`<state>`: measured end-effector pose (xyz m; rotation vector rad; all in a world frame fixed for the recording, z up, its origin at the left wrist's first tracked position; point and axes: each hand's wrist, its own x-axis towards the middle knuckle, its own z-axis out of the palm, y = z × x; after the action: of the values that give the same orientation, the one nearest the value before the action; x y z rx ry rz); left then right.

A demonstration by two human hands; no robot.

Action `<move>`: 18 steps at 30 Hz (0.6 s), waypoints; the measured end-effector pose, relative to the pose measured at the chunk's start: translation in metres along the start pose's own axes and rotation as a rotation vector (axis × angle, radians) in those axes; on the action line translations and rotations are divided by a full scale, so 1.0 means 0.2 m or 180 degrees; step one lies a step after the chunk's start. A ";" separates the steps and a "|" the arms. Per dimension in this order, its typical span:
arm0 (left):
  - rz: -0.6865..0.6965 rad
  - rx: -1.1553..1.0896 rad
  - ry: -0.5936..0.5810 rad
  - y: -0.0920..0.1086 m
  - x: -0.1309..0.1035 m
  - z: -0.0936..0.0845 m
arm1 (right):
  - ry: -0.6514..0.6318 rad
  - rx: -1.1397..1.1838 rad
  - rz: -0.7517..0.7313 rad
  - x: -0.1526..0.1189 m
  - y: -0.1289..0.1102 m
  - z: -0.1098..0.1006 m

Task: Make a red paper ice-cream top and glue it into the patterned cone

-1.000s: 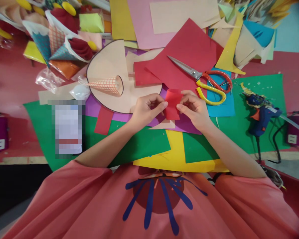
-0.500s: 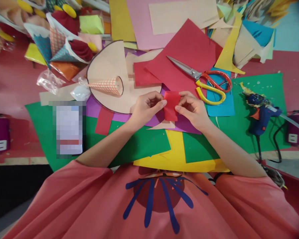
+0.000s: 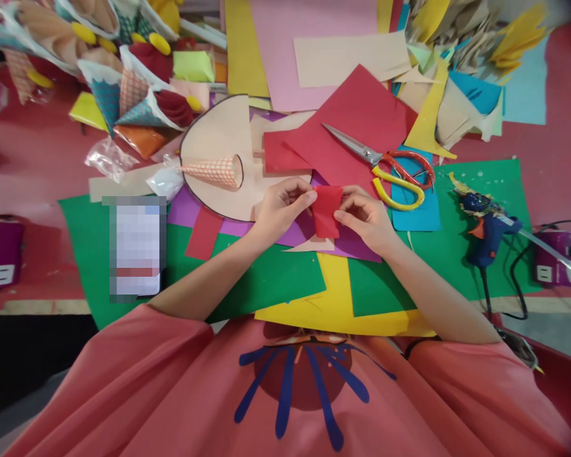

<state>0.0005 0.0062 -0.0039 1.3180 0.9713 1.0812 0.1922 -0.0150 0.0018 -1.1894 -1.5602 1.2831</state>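
Observation:
Between my two hands is a small red paper piece (image 3: pixel 327 212), held up over the table. My left hand (image 3: pixel 288 206) pinches its left edge with thumb and fingers. On its right edge, my right hand (image 3: pixel 364 216) pinches it the same way. Just beyond lie scissors (image 3: pixel 374 158) with one red and one yellow handle, resting on red paper sheets (image 3: pixel 361 114) and a blue piece (image 3: pixel 416 219). To the left is a beige paper shape (image 3: pixel 214 130) with a dark curved edge, and a checked paper cone (image 3: pixel 216 171) lies on it.
A blue glue gun (image 3: pixel 488 238) with a cord lies at the right on green paper (image 3: pixel 495 181). A phone (image 3: pixel 137 247) with a blurred screen is at the left. Several filled cones (image 3: pixel 99 92) stand at the back left. Paper scraps (image 3: pixel 466 108) pile up at the back right.
The view has shifted slightly, so the table's things appear a little lower. Both hands keep their pinch on the red paper piece, which is tilted slightly differently.

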 end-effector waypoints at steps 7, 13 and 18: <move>0.0101 -0.0191 0.0029 -0.01 0.01 0.01 | -0.0054 0.0048 -0.0034 0.01 0.02 0.00; 0.0249 -0.0099 0.0041 -0.02 0.02 0.00 | -0.0046 -0.0008 -0.0031 0.02 0.03 0.00; 0.0450 -0.0079 0.0149 -0.03 0.02 0.01 | -0.0048 -0.0002 -0.0075 0.02 0.03 0.00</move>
<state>0.0035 0.0097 -0.0106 1.3624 0.9070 1.2328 0.1919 -0.0116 -0.0038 -1.1608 -1.5811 1.2792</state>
